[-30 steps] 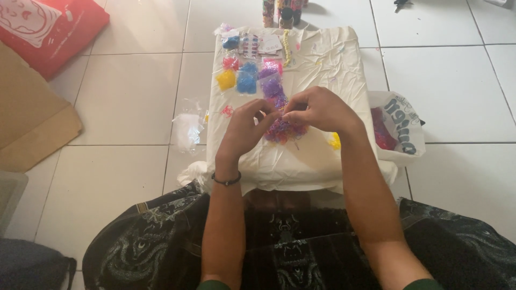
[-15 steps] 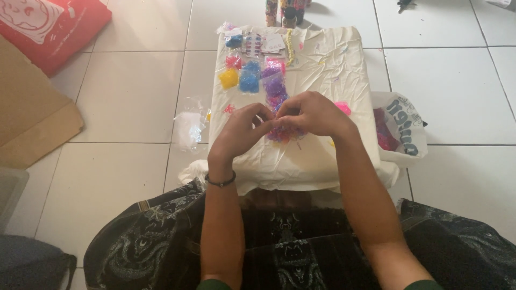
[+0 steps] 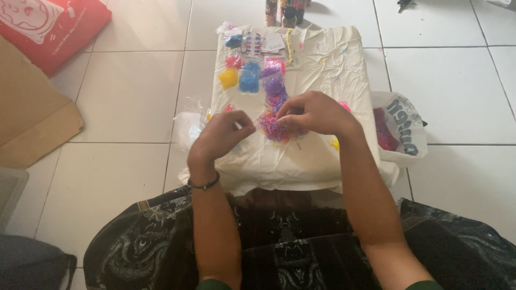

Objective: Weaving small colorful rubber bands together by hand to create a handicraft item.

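A heap of tiny loose rubber bands (image 3: 271,129), pink, purple and orange, lies in the middle of a low table under a white cloth (image 3: 328,64). My right hand (image 3: 317,113) rests on the heap's right side, its fingertips pinched into the bands. My left hand (image 3: 223,134) hovers just left of the heap with fingers curled and thumb against the forefinger; whether anything is between them is too small to tell. A dark band circles my left wrist.
Small bags of yellow (image 3: 228,79), blue (image 3: 248,80), purple (image 3: 274,86) and pink (image 3: 232,62) bands lie behind the heap. Bottles (image 3: 285,11) stand at the far edge. A printed plastic bag (image 3: 400,123) hangs at the right, a clear bag (image 3: 188,129) lies left. Red bag (image 3: 48,27) and cardboard (image 3: 32,118) sit far left.
My left hand has pulled away from my right hand, moving left and toward me. The right hand stays over the heap of bands.
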